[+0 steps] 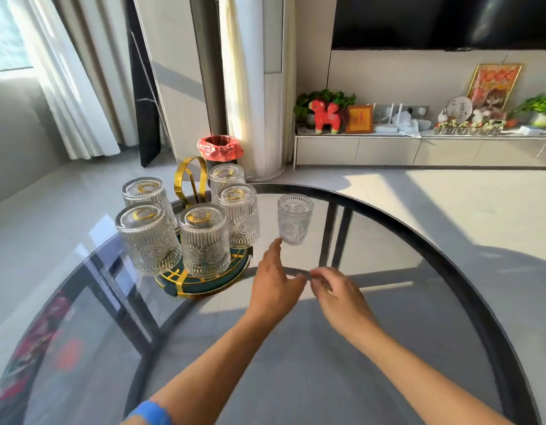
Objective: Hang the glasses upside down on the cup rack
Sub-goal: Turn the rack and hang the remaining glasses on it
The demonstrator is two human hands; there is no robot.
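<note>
Right hand (339, 297): low over the glass counter (388, 348); fingers loosely curled and blurred, holding nothing
Left hand (273, 282): fingers spread and empty, tips just short of the loose glass, likely reaching to take it
Loose glass (295, 218): upright on the counter, just right of the rack; last to hang
Cup rack (201, 280): left of the hands; five glasses already inverted on it, presumably to drain

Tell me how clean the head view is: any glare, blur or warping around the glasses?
Head view: sunlight throws bright patches and frame shadows across the round smoked-glass table; the right hand is motion-blurred, the left hand sharper; the upright ribbed clear glass reads crisply; wide-angle distortion bows the table rim and tilts the inverted glasses on the green-and-gold rack.
</note>
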